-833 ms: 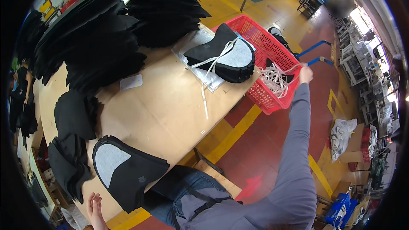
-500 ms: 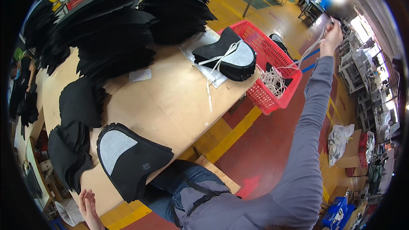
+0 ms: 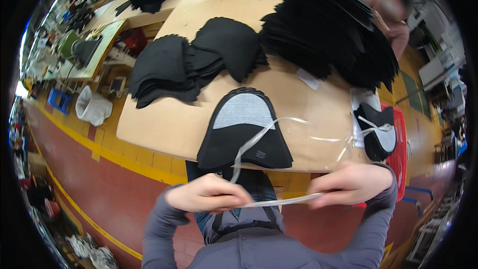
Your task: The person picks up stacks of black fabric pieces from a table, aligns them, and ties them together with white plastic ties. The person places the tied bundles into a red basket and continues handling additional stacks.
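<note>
My left hand (image 3: 210,193) and my right hand (image 3: 352,184) are both closed on a thin white strip (image 3: 285,202), drawn nearly straight between them above my lap. From the left hand, a loose length of it arcs up over a stack of black shaped fabric pieces (image 3: 239,142) at the table's near edge. The top piece carries a light grey rounded patch. To the right, by the table's corner, lies a similar bundle (image 3: 371,128) tied with a white strip. The exact fingertip grip is partly hidden on both hands.
The light wooden table (image 3: 172,132) bears black piles (image 3: 162,69) at left and a tall black heap (image 3: 328,35) at back right. A red plastic basket (image 3: 400,142) stands off the right end. A person (image 3: 396,17) is beyond the heap. A white sack (image 3: 93,107) sits on the floor at left.
My view has swung left over the near stack. My right hand has come from far out at the right, bringing the strip over my lap; my left hand, open before, now grips it too.
</note>
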`<state>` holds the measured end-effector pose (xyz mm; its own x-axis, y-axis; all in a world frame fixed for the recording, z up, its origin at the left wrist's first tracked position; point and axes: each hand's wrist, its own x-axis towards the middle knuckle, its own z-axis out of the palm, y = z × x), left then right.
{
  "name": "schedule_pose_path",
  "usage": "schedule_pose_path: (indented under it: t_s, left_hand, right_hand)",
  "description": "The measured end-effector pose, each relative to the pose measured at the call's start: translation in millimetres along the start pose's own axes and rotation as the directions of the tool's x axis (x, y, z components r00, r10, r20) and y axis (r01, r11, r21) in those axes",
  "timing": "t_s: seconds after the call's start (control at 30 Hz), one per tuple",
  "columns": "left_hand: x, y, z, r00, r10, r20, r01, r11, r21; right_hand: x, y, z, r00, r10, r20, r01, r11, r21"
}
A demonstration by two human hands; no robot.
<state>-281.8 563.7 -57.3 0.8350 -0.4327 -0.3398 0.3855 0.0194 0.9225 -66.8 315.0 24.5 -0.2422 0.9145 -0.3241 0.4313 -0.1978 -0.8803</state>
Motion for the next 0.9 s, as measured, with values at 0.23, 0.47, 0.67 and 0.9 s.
schedule_pose_path:
  t_s: [0.23,0.47,0.67,0.9]
  left_hand:
    - [-97.0,-24.3,-69.0,0.929,0.072,-0.362,-0.053,0.997,0.063]
    - [-1.9,-126.6,-148.4,0.834,0.232,-0.501,0.074,0.852,0.519]
    - [39.8,-180.3,-141.0,0.684,-0.214,-0.697,0.236,0.970,-0.066]
    - [40.9,-156.6,-96.5,0.716,-0.374,-0.589,0.151,0.907,-0.392]
  right_hand:
    - [-14.1,73.8,-19.4,0.773,0.345,-0.532,-0.312,0.937,0.155]
    - [42.2,246.2,1.6,0.691,0.435,-0.577,-0.493,0.867,0.063]
    - [76.0,260.4,19.9,0.705,0.646,-0.294,-0.254,0.617,0.745]
    - [95.5,238.2,56.2,0.768,0.641,-0.003,-0.180,0.221,0.959]
